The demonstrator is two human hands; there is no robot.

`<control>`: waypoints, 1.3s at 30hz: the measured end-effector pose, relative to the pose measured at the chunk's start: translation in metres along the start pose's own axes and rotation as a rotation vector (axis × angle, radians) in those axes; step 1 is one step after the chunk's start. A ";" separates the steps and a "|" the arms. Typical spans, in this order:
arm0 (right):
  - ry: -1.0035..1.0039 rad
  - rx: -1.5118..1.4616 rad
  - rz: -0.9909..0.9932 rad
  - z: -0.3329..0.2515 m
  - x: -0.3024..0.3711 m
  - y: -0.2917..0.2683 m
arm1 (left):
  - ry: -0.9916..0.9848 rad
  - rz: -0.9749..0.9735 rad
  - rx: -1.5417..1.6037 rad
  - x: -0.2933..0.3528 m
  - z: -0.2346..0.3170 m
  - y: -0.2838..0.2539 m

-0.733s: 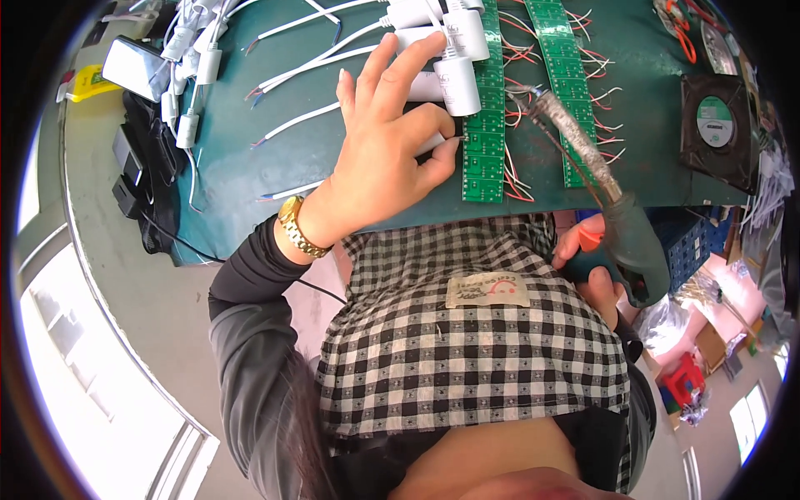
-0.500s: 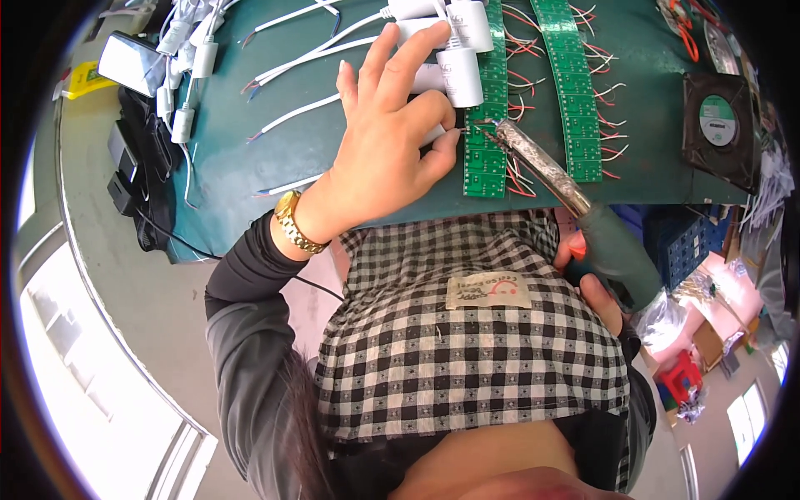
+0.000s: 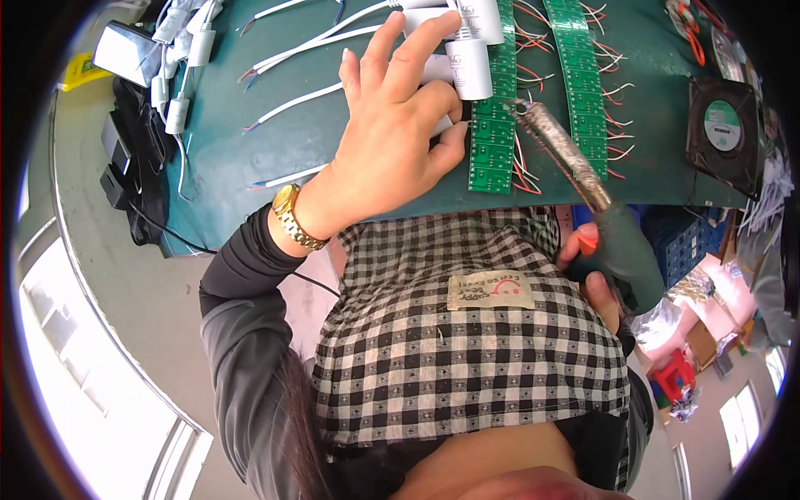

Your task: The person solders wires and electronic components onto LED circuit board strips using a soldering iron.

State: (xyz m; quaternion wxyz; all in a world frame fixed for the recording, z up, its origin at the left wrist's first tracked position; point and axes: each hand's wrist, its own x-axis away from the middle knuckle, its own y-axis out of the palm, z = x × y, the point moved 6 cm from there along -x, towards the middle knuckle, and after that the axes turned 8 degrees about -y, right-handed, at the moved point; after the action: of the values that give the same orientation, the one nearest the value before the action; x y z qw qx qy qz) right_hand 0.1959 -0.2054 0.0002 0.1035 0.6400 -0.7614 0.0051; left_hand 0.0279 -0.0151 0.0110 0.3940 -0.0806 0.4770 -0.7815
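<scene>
My left hand [image 3: 396, 142] has thumb and index finger pinched on a white cable piece [image 3: 442, 126]. Its thin end reaches the left edge of the nearer green circuit board strip [image 3: 490, 171]; most of it is hidden under my hand. My other fingers spread over white cylinders [image 3: 469, 71] on cables. Low at the right, my right hand [image 3: 596, 287] grips the dark green handle of a soldering iron [image 3: 571, 154]. The iron's worn metal tip hovers at the strip's right edge, beside red and white wires; whether it touches cannot be made out.
A second green board strip [image 3: 586, 108] with red and white wires lies to the right. Farther right stands a black fan [image 3: 723, 129]. White cables [image 3: 296, 108] lie at left, with a phone-like device [image 3: 127, 54] and black adapter [image 3: 117, 142]. The green mat's front edge meets my checked apron [image 3: 467, 358].
The soldering iron's tip has drawn back to the right and slightly up, off the middle of the strip. My left hand keeps its pinch; the whole view has shifted slightly.
</scene>
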 end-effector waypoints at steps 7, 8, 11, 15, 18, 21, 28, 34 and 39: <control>-0.094 0.011 0.079 0.013 0.000 -0.001 | -0.002 0.014 -0.050 0.002 0.000 0.000; -0.160 -0.045 0.088 0.014 -0.001 -0.001 | 0.005 0.002 -0.051 0.001 0.000 0.001; -0.304 -0.130 0.120 0.026 -0.003 -0.005 | 0.010 -0.016 -0.068 0.000 0.003 0.002; -0.498 -0.106 0.200 0.020 -0.014 -0.011 | 0.019 0.001 -0.085 0.000 0.006 0.001; -0.548 -0.189 0.217 0.018 -0.023 -0.015 | 0.032 0.009 -0.082 0.000 0.005 0.000; -0.552 -0.190 0.196 0.013 -0.030 -0.019 | 0.033 0.016 -0.050 0.001 0.004 0.002; -0.511 -0.448 0.152 0.011 -0.047 -0.013 | 0.040 0.020 -0.023 0.000 0.003 0.000; -0.501 -0.564 0.168 0.008 -0.059 -0.010 | 0.058 0.072 0.019 0.003 0.002 -0.003; -0.557 -0.580 0.146 0.012 -0.057 -0.015 | 0.092 0.187 -0.031 0.021 -0.003 -0.024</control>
State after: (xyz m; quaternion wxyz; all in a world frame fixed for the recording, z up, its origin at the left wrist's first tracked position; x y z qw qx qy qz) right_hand 0.2173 -0.1545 -0.0231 0.0688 0.5055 -0.7735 -0.3760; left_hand -0.0010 -0.0224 0.0238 0.4416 -0.0061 0.5119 -0.7368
